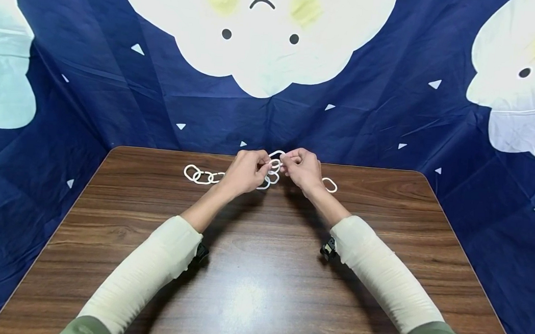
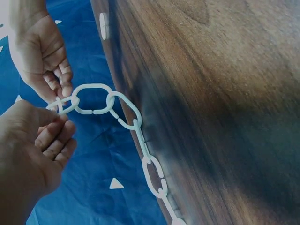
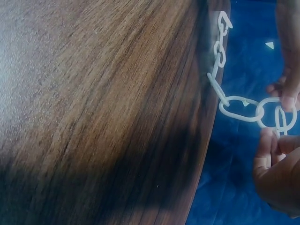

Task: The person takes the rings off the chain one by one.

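A chain of white plastic links (image 2: 93, 86) hangs in a curve from between the hands down to the table's far edge. My left hand (image 1: 247, 172) pinches the link at the chain's raised end (image 3: 267, 99) between thumb and fingertips. Close on its right, my right hand (image 1: 303, 170) pinches another white link (image 3: 277, 117), which passes through that end link. In the left wrist view the fingertips of both hands nearly meet and hide part of these two links. Several links of the chain show small gaps in their sides.
The rest of the chain (image 1: 201, 183) lies along the far edge of the brown wooden table (image 1: 264, 228), left of the hands. One separate white link (image 1: 336, 185) lies beside the right wrist. Behind the table hangs a dark blue cloth (image 1: 160, 109) with white clouds and triangles.
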Tool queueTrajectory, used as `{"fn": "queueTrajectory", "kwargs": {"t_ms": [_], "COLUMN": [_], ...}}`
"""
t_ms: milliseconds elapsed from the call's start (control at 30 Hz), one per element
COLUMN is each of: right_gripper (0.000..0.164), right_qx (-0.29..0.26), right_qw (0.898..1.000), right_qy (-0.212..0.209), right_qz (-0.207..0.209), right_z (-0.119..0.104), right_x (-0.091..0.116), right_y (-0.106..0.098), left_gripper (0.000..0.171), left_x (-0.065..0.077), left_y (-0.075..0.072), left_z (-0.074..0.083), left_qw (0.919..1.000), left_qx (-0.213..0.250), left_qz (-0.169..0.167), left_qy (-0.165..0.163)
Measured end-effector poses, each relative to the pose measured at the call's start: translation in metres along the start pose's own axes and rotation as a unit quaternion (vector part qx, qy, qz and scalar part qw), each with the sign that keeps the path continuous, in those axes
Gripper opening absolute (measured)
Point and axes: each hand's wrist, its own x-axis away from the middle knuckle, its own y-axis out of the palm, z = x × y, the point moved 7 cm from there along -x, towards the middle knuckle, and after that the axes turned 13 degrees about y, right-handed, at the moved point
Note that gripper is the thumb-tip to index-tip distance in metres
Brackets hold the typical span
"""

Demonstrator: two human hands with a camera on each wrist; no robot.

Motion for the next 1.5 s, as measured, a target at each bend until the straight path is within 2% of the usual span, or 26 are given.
{"fn": "queueTrajectory", "kwargs": {"t_ms": [300, 533, 700, 867, 1000, 1500], "right_gripper": [0.016, 0.021, 0.019, 0.015, 0.013, 0.016], "right_qx": [0.013, 0.058, 0.032, -0.032, -0.062, -0.055], "right_qw": [1.0, 0.997, 0.999, 0.999, 0.998, 0.998], "right_qy": [-0.022, -0.042, -0.037, -0.009, 0.006, 0.029], "right_qz": [-0.004, 0.005, 0.005, 0.001, -0.003, -0.004], "right_z": [-0.002, -0.003, -0.003, 0.002, 0.005, 0.02], "right_x": [0.001, 0.003, 0.001, -0.003, -0.004, -0.006], "right_y": [0.002, 0.002, 0.002, 0.0, -0.005, -0.041], "left_gripper": [0.011, 0.01, 0.01, 0.01, 0.011, 0.011], "left_x": [0.002, 0.0, 0.001, 0.002, 0.001, -0.001], "left_y": [-0.002, -0.001, -0.002, -0.003, -0.003, -0.009], "left_z": [-0.002, 0.002, -0.001, -0.002, -0.003, -0.002], "left_qw": [0.9999, 0.9999, 0.9996, 0.9994, 0.9994, 0.9995], "left_qx": [0.002, 0.007, 0.011, 0.019, 0.021, 0.026], "left_qz": [0.004, -0.006, -0.005, -0.006, -0.006, -0.002], "left_qy": [-0.012, -0.013, -0.025, -0.028, -0.025, -0.019]}}
